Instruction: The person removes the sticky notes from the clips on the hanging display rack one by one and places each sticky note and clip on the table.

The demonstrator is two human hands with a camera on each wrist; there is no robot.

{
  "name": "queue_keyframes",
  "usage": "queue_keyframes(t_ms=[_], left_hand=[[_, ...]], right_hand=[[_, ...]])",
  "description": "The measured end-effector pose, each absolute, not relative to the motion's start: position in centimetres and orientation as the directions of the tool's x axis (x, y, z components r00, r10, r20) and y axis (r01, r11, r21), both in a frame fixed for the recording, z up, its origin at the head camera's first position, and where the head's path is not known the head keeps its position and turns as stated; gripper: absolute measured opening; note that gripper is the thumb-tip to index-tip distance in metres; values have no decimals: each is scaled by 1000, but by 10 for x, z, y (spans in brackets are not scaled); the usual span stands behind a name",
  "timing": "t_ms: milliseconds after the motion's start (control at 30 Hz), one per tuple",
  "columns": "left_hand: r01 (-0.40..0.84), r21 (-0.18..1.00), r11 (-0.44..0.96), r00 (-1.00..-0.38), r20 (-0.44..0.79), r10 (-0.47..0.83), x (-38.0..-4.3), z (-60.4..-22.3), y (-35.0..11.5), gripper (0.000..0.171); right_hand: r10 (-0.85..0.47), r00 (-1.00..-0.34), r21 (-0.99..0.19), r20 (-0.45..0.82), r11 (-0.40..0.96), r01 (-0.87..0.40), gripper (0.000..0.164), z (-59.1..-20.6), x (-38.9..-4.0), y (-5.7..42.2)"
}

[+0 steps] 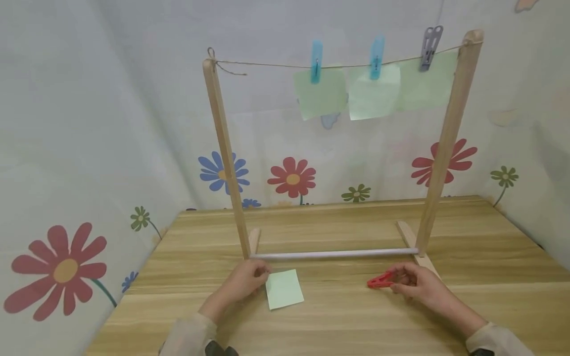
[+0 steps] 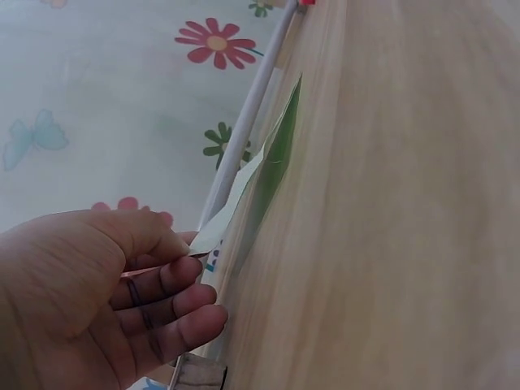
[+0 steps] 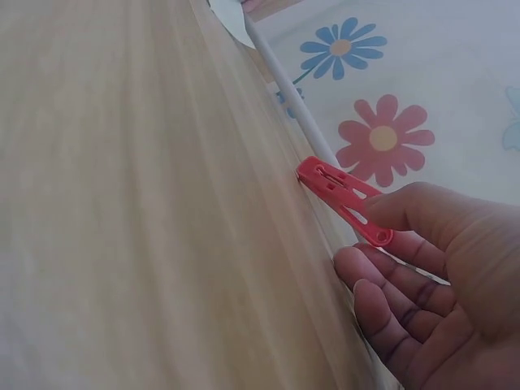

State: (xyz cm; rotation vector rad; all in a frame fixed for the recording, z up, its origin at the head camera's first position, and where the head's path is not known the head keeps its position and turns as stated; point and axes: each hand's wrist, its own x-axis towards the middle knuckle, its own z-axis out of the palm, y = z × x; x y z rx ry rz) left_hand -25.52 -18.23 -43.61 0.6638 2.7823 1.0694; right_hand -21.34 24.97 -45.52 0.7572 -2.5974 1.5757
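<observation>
My left hand (image 1: 247, 278) pinches a pale green square of paper (image 1: 285, 289) by its corner, between thumb and forefinger. In the left wrist view the paper (image 2: 236, 199) slants away from the fingertips, low over the wooden table. A red plastic clothespin (image 1: 380, 281) is held by its handle end in my right hand (image 1: 414, 284). The right wrist view shows the clothespin (image 3: 341, 195) with its nose pointing away from the hand, thumb on one side. Both hands are low over the table, in front of the frame's white rod (image 1: 334, 254), the paper and clothespin apart.
A wooden frame with a left post (image 1: 227, 163) and a right post (image 1: 449, 143) stands on the table (image 1: 338, 321). Twine (image 1: 267, 64) runs between the post tops. Three green papers hang from it, under two blue clothespins (image 1: 316, 62) and a grey clothespin (image 1: 430, 48).
</observation>
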Motion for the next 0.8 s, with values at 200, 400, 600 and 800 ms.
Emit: queue_keyframes(t_ms=[200,400,600,800], left_hand=[[379,638,671,-901,89,424,-256,-437,-181,12],[372,630,682,-906,86,415,-255,-440,-182,12],[359,636,683,-912,83,402,-254,-441,-181,12],[355,629,692,-915,83,394,-253,-439,-181,13]], right_hand=[[-381,-886,-808,264,415,-419,33,-456,-212,248],[-359,-890,-763,280,479,-434,32,-460,-211,247],[-362,-881,-727,306,508,-461,28,-461,-210,246],[-368,-885,-721,286,526,-452,27,-459,-211,245]])
